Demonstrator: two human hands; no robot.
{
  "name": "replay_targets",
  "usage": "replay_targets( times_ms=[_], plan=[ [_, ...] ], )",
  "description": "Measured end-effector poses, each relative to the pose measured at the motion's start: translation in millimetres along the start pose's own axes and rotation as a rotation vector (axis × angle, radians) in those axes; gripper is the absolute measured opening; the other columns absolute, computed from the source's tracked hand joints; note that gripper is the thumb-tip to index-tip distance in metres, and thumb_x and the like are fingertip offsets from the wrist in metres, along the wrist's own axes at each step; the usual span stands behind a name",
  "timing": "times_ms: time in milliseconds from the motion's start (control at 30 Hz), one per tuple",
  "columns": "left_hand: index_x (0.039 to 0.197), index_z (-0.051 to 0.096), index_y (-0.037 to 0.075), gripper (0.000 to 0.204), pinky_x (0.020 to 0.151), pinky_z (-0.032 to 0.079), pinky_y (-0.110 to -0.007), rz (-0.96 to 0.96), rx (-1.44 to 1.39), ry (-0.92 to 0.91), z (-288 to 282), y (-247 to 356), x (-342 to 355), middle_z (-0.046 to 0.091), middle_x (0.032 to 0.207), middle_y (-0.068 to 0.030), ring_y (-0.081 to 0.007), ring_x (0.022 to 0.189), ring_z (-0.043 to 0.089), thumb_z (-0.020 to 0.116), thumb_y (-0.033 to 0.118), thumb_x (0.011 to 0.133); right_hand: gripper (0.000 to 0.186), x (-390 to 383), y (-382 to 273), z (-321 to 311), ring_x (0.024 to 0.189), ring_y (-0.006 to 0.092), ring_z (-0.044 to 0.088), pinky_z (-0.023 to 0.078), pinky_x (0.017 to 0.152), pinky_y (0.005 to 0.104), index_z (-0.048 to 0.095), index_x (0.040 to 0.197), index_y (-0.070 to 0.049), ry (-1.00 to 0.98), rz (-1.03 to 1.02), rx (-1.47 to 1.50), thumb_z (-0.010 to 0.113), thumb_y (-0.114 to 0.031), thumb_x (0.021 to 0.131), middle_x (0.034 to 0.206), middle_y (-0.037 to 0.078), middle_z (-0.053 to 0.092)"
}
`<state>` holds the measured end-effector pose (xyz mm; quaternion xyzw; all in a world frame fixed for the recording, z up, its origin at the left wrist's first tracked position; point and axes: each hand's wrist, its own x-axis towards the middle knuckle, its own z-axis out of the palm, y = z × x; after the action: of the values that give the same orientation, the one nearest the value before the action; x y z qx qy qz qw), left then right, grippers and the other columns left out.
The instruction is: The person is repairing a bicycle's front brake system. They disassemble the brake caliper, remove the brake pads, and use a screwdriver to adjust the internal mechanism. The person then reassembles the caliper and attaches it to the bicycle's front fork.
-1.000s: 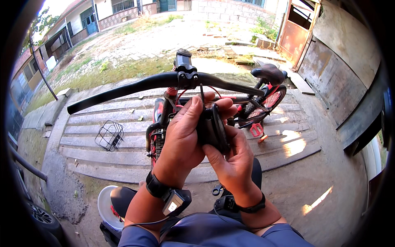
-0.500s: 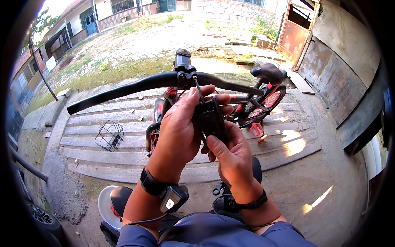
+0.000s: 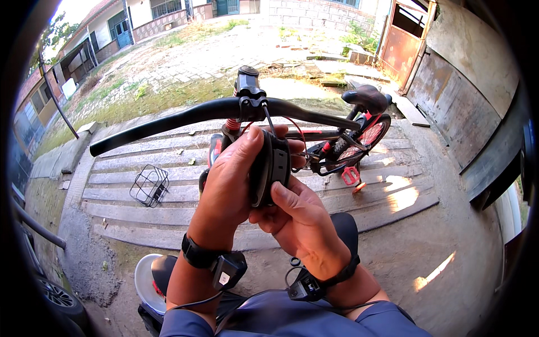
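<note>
Black rounded tool between both hands, held just below the bike's handlebar. Slotted outer edge turned up toward the view; exact make-up of the far face hidden by the palm.

Left hand: wrapped around the upper and left part of the tool, thumb laid along the near left side, other fingers curled past the far edge. Holding the tool; narrow around it.

Right hand: at the lower end of the same tool, thumb pressed on the slotted edge, remaining fingers bent beneath. Also holding the tool.

Thin dark shaft running from the top of the tool up to the right side of the stem clamp; tip at a bolt there, depth of seating too small to tell.

Black straps on both wrists, each with a small boxed device, cabled.

Behind the hands: saddle and red pedal to the right. To the left, black wire basket on the ridged concrete floor. Lower left: pale round tub, partly covered by the dark-clad knee.
</note>
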<state>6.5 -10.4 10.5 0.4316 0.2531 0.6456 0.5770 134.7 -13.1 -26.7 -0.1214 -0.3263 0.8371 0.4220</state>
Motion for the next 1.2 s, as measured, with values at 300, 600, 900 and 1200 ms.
replay_targets(
  times_ms=[300,600,900,1200],
  plan=[
    [0.133,0.049,-0.007,0.048,0.091,0.054,-0.039,0.059,0.021,-0.002,-22.0,-4.8,-0.3,0.064,0.117,-0.0219,-0.0285,0.106,0.066,0.047,0.031,0.103,0.038,-0.1,-4.4,-1.3,0.078,0.0097,0.061,0.048,0.065,0.0217,0.053,0.124,-0.001,0.067,-0.273,-0.392,0.069,-0.016,0.094,0.100,0.005,0.064],
    [0.127,0.054,-0.001,0.041,0.090,0.053,-0.037,0.034,-0.011,-0.004,-14.2,-10.4,6.3,0.067,0.116,-0.0149,-0.0225,0.102,0.067,0.049,0.033,0.104,0.045,3.5,-34.5,-10.9,0.083,0.0188,0.057,0.047,0.079,0.0314,0.066,0.113,0.003,0.227,-1.154,-1.482,0.074,0.004,0.069,0.090,0.006,0.063],
    [0.112,0.059,0.006,0.036,0.076,0.054,-0.033,0.020,-0.235,-0.040,-9.7,-8.4,16.4,0.070,0.103,-0.0094,-0.0171,0.090,0.069,0.048,0.040,0.104,0.053,-1.2,-49.4,8.7,0.080,0.0243,0.054,0.045,0.073,0.0337,0.070,0.113,-0.004,0.165,-1.332,-1.741,0.071,0.003,0.060,0.088,0.008,0.056],
    [0.119,0.056,0.002,0.032,0.088,0.054,-0.036,-0.013,-0.287,-0.093,-8.6,-15.5,0.9,0.067,0.105,-0.0093,-0.0193,0.098,0.067,0.062,0.025,0.098,0.052,-4.4,-48.1,6.7,0.088,0.0255,0.054,0.046,0.074,0.0357,0.069,0.114,-0.007,0.101,-1.313,-1.818,0.075,0.002,0.063,0.096,0.009,0.052]
  ],
)
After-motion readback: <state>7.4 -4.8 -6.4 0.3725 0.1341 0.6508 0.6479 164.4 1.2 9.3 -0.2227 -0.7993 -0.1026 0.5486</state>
